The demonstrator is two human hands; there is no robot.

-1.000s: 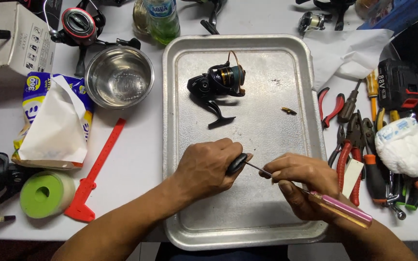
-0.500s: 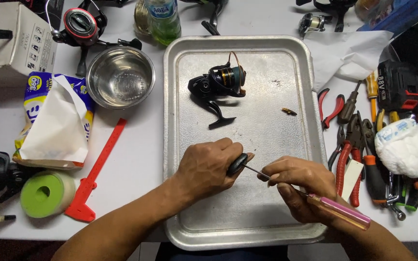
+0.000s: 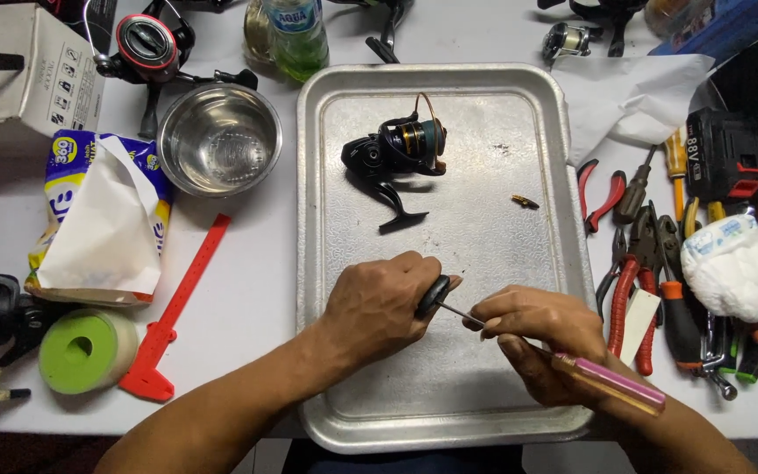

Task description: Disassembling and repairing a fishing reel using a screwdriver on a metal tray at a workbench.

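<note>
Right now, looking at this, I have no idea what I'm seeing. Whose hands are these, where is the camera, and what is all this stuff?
No machine here: these are a person's two bare hands, seen from a camera worn on the head, looking down at a white table.

The left hand grips a small black part. The right hand holds a pink-handled screwdriver, its thin shaft reaching to that part. Both work over a metal tray, where a black fishing reel and one small loose piece lie.

Left of the tray are a steel bowl, an opened tissue pack, a red plastic caliper and a green roll. To the right lies a heap of pliers and screwdrivers and a white cloth.
</note>
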